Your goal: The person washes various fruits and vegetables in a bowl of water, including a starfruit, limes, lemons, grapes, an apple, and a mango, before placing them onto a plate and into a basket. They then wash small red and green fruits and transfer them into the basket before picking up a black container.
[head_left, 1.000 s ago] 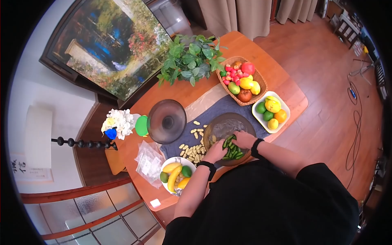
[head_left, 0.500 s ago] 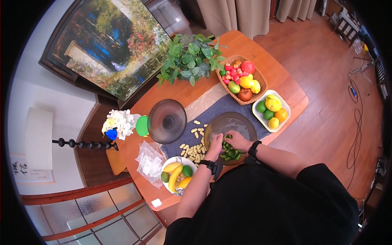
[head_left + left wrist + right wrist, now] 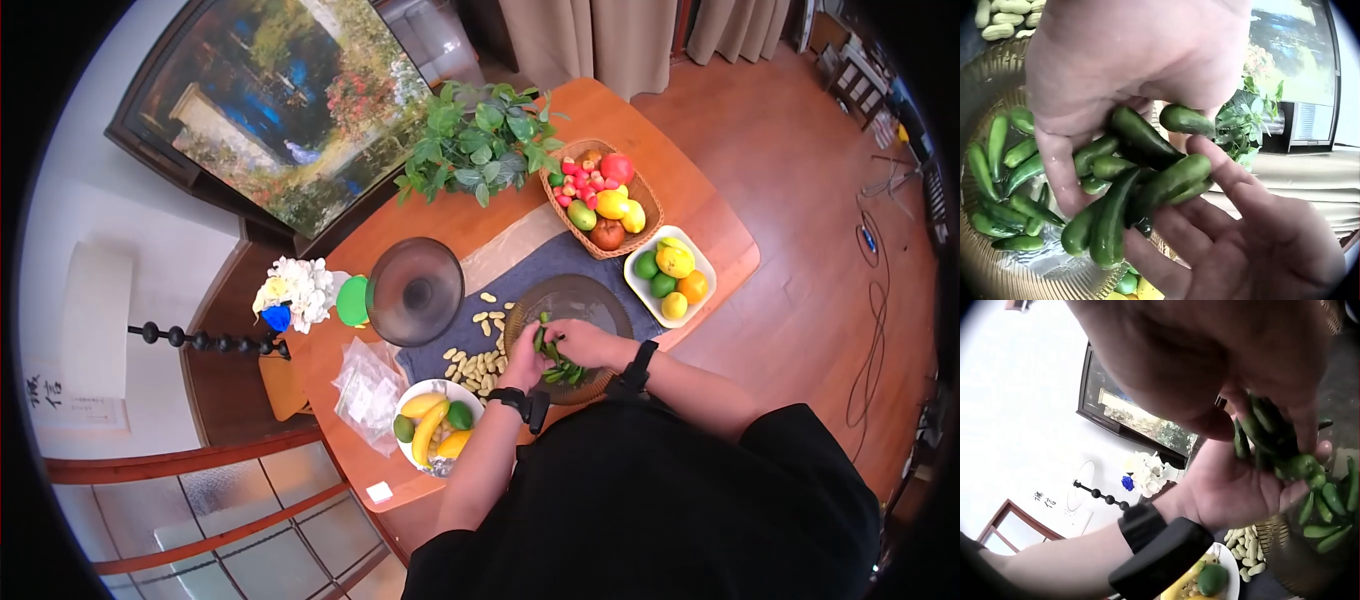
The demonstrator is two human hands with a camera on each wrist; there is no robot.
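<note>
Small green peppers [image 3: 1110, 225] lie bunched between both hands, above a ribbed amber glass bowl [image 3: 612, 301]. My left hand [image 3: 524, 362] curls its fingers round the bunch, palm turned up in the right wrist view. From the other side my right hand [image 3: 592, 346] grips the same peppers, its fingertips among them in the left wrist view. More peppers [image 3: 997, 147] rest in the bowl, where wet, shiny patches show. Peanuts [image 3: 478, 366] are scattered on the blue cloth [image 3: 437, 352] beside the bowl.
A dark glass lid or dish [image 3: 416, 292] lies left of the bowl. Around stand a fruit basket [image 3: 648, 190], a square fruit dish [image 3: 708, 262], a round fruit plate [image 3: 408, 463], a plastic bag [image 3: 367, 398], a leafy plant [image 3: 482, 145] and white flowers [image 3: 305, 285].
Both hands have lifted a bunch of peppers slightly above the others and drawn together round it. The head view has shifted a little.
</note>
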